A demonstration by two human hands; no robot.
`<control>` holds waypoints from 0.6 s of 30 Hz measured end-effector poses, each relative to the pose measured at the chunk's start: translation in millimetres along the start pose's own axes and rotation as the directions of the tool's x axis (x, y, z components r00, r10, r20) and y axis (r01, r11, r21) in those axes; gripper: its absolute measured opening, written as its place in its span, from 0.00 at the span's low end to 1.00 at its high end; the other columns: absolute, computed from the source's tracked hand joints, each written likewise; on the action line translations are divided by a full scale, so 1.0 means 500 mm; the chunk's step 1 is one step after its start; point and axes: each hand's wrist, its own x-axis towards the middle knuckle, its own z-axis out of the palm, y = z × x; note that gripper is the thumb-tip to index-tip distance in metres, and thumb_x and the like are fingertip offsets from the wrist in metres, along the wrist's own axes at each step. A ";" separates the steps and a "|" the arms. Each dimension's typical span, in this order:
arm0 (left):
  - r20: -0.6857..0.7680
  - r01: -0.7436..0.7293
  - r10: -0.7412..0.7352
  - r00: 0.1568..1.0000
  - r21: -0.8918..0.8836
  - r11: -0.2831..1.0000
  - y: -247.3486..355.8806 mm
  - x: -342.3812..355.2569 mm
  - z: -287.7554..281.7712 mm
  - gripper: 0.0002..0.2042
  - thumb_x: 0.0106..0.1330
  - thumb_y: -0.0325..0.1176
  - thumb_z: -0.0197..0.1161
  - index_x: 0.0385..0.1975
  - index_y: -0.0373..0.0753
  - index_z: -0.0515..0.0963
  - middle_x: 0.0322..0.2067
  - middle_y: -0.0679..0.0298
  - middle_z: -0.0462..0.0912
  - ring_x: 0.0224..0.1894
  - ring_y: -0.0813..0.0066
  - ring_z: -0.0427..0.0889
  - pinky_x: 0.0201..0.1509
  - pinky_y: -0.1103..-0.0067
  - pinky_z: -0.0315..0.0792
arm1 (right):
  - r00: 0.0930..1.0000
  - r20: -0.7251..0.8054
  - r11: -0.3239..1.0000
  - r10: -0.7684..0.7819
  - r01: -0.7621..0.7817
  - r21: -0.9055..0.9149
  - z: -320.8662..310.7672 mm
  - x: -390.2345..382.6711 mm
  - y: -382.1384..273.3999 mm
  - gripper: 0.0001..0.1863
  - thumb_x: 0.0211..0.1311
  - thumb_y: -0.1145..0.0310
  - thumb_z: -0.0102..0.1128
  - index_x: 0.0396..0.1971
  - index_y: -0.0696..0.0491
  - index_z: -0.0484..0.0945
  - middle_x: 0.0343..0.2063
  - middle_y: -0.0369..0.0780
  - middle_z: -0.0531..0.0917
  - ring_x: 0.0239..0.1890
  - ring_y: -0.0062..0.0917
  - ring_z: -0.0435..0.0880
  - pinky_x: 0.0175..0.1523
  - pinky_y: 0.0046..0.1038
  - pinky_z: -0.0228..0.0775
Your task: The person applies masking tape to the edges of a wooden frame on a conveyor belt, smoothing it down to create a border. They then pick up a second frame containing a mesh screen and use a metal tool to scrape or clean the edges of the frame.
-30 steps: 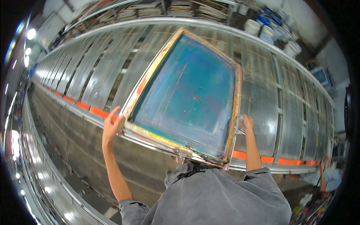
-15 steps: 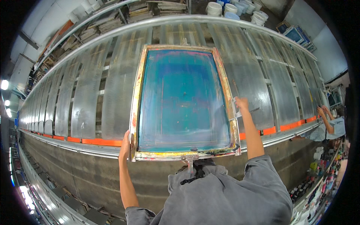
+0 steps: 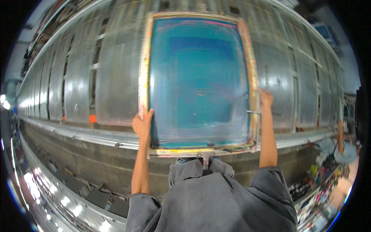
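In front of me is a large screen-printing frame [image 3: 146,83] with paint-stained wooden sides and a blue-green mesh [image 3: 201,85]. My left hand [image 3: 142,123] grips its left side near the lower corner, thumb over the rim. At the right side, my right hand [image 3: 266,99] is closed round a thin metal bar-like tool [image 3: 253,111], one end of which crosses the frame's right rim. Motion blur hides the tool's exact shape and whether these fingers also press on the frame. A metal clamp bracket [image 3: 205,157] sits at the middle of the near edge.
Translucent ribbed panels [image 3: 116,77] line a long table, which has a metal rail [image 3: 77,132] along its near edge. Another person [image 3: 344,150] stands at the table's far right end. Brightly coloured small items [image 3: 309,181] lie at the lower right.
The frame sits higher and slightly further right in view. My left hand has slid up its side, with the thumb now over the rim. The tool in my right hand has turned closer to level.
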 end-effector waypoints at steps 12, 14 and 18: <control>-0.117 -0.046 0.023 0.993 -0.197 0.979 0.022 -0.015 0.079 0.31 0.56 0.56 0.74 0.52 0.38 0.85 0.36 0.45 0.88 0.39 0.48 0.89 0.45 0.61 0.80 | 0.988 -0.122 0.970 0.091 -0.060 0.236 -0.185 0.106 0.058 0.24 0.63 0.47 0.72 0.18 0.46 0.74 0.15 0.29 0.69 0.16 0.15 0.62 0.23 0.24 0.53; -0.097 -0.079 0.050 0.994 -0.328 0.941 0.035 -0.046 0.126 0.30 0.55 0.53 0.75 0.53 0.38 0.85 0.38 0.45 0.88 0.41 0.49 0.89 0.46 0.62 0.80 | 0.964 -0.222 0.968 0.145 -0.092 0.232 -0.268 0.108 0.056 0.25 0.62 0.46 0.72 0.18 0.48 0.73 0.15 0.31 0.69 0.15 0.17 0.63 0.23 0.25 0.54; -0.014 -0.130 0.139 0.990 -0.463 0.877 0.083 -0.116 0.166 0.28 0.53 0.45 0.77 0.54 0.39 0.84 0.42 0.49 0.89 0.43 0.52 0.89 0.49 0.65 0.80 | 0.855 -0.471 0.953 0.218 -0.081 0.293 -0.453 0.081 0.105 0.25 0.59 0.47 0.73 0.19 0.51 0.74 0.16 0.33 0.71 0.16 0.18 0.65 0.23 0.27 0.58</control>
